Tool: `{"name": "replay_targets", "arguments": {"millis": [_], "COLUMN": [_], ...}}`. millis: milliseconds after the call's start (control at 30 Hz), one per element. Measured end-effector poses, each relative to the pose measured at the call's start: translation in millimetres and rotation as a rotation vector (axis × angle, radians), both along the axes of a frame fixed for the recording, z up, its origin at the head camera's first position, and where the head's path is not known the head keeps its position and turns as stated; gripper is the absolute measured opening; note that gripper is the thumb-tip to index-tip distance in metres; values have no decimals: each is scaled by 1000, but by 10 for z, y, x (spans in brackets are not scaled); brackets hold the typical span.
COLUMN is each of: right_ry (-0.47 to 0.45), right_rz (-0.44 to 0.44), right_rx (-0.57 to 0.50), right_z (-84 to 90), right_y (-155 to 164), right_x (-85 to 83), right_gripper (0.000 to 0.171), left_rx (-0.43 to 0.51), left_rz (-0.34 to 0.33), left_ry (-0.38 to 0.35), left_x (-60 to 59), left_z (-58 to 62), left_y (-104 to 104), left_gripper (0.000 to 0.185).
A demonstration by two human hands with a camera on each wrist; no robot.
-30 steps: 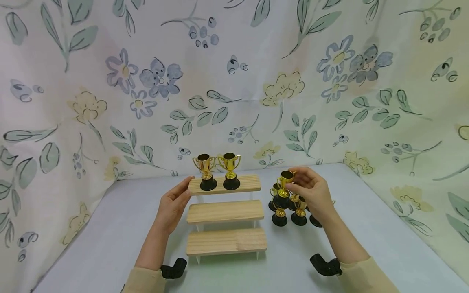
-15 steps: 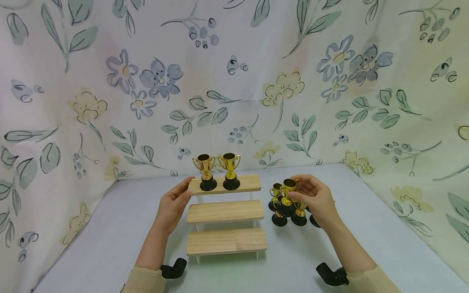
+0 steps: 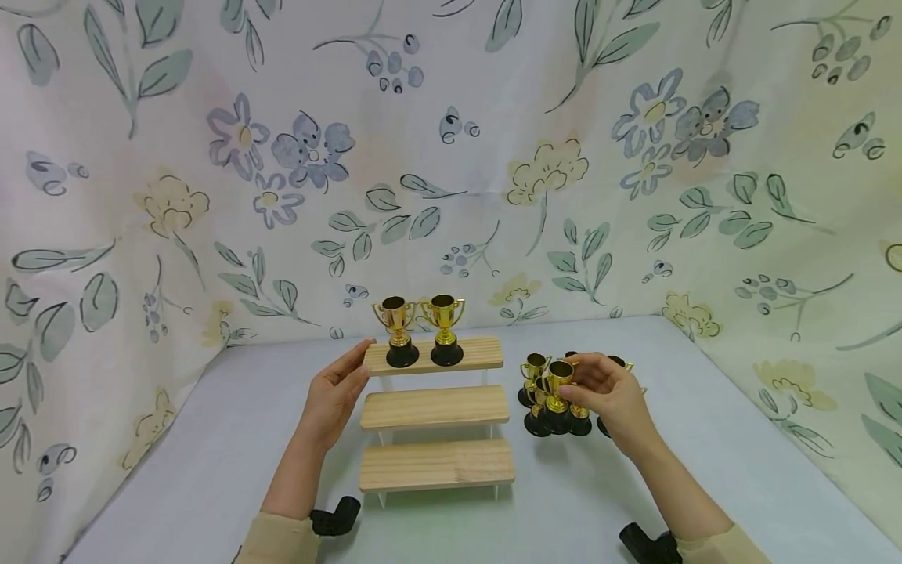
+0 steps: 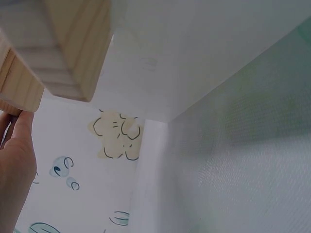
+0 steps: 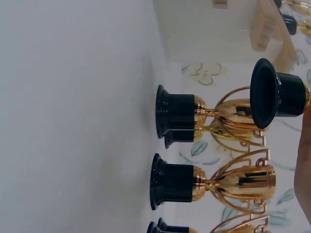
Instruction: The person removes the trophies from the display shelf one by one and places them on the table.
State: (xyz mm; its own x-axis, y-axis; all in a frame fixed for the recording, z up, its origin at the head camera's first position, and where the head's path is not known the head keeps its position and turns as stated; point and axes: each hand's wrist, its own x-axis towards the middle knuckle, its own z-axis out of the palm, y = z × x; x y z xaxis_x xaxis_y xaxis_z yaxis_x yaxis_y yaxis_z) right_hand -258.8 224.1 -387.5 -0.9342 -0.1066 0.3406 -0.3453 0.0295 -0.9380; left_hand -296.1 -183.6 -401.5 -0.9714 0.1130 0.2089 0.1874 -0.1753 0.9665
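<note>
My right hand (image 3: 613, 399) pinches a small gold trophy cup (image 3: 561, 374) with a black base, held upright in front of a cluster of similar trophies. In the right wrist view, the held trophy's black base (image 5: 286, 94) is raised off the table, next to standing trophies (image 5: 233, 183). My left hand (image 3: 338, 395) holds the left end of the top board of a three-tier wooden display stand (image 3: 437, 407), thumb in front and fingers reaching behind. On that board stand two trophies, one rosier gold (image 3: 398, 333) and one yellow gold (image 3: 445, 333).
Several trophies, such as the one at the cluster's back left (image 3: 534, 366), stand right of the stand, partly hidden by my right hand. A white cloth (image 3: 211, 470) covers the table. Behind it hangs a floral curtain (image 3: 451, 219). Each wrist carries a black camera mount (image 3: 337, 517).
My right hand has moved down and slightly right with the trophy, lowering it among the front of the cluster. My left hand stays at the top board's end.
</note>
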Motion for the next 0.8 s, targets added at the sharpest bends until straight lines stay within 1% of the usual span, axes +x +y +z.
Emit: {"name": "replay_targets", "arguments": {"millis": [133, 233, 467, 533, 600, 667, 800], "right_ry": [1, 6, 10, 0, -9, -21, -47], "right_rz": [1, 13, 31, 29, 22, 15, 22], "right_rx": [28, 28, 45, 67, 111, 157, 207], "right_z": [-61, -98, -146, -159, -175, -191, -223], "right_y": [13, 26, 53, 54, 55, 52, 54], "right_x": [13, 13, 5, 8, 13, 18, 18], "right_gripper": [32, 32, 32, 31, 31, 33, 37], "left_rx": [3, 6, 9, 11, 11, 11, 7], "left_rz": [5, 4, -9, -9, -8, -9, -11], "left_ry": [1, 3, 5, 4, 4, 3, 3], "left_x": [0, 1, 6, 5, 6, 4, 4], "left_z": [6, 5, -5, -4, -3, -3, -4], "left_y": [4, 3, -1, -1, 0, -2, -4], "left_gripper": [59, 59, 60, 60, 60, 60, 60]}}
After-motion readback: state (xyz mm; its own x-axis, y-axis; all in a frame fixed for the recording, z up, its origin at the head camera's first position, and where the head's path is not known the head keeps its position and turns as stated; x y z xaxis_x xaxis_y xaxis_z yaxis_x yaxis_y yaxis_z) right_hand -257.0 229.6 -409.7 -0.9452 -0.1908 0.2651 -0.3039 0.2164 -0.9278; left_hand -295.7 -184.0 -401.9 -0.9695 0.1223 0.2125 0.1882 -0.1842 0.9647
